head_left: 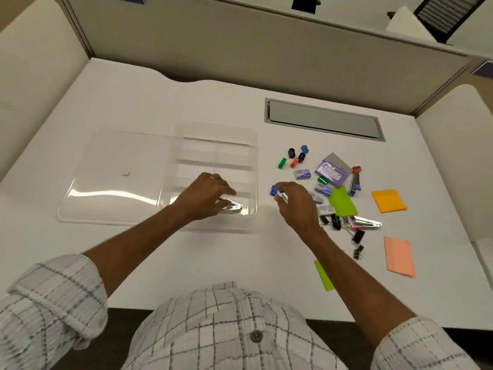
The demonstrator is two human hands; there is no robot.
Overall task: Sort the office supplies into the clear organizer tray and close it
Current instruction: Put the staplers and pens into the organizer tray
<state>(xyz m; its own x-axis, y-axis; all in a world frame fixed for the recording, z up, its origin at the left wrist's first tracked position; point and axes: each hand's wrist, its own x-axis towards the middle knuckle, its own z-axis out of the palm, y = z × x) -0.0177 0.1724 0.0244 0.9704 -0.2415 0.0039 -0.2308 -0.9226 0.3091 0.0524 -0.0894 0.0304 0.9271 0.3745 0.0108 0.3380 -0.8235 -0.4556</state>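
The left hand (205, 194), fingers curled round a silver metal stapler (232, 207) in the nearest compartment of the clear plastic organizer tray (252, 145), should lay it flat along the wall, leaving room for the blue-tipped metal stapler (277, 192) pinched in the right hand (296, 202) beside it.

A person wears a pale off-white button-up shirt (213, 324) crossed with thin grey and blue check lines. One round grey button (256, 335) shows on the front. The left sleeve (53, 303) and right sleeve (424, 345) are rolled into thick cuffs, forearms bare. A thin pale ring (211, 177) circles a finger of the left grip (204, 194).
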